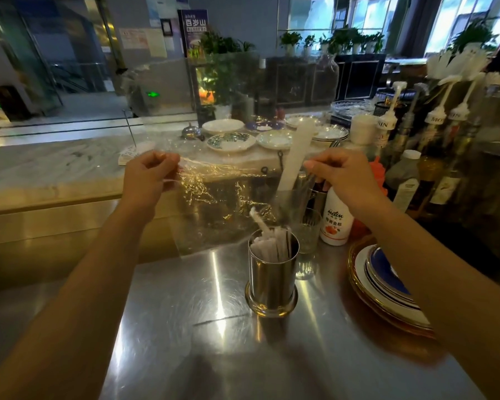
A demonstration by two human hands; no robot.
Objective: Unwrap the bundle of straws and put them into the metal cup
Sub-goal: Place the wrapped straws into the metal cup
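1. The straws (272,246) stand in the metal cup (272,272), paper-wrapped and packed upright, one end poking above the rim toward the far left. By the look of it the filling is done, or nearly so.
2. Above and behind the cup we hold the clear plastic wrap (223,180) stretched wide — crinkled and catching the light, its lower edge hanging to just behind the cup's left side. We see no straws in it, though the film is hard to read through.
3. Our left hand (147,177), up and left of the cup, has its fingers curled closed, pinching the wrap's left edge.
4. Our right hand (341,177), up and right of the cup, is likewise closed, thumb and fingers pinching the wrap's right edge.
5. What is left, we judge, is only to put the empty wrap aside — and to check no straw clings inside it.
6. The cup stands on the steel counter (202,327). Just behind it to the right is a drinking glass (308,235), then a white bottle (337,220); further right, a stack of plates (387,287).
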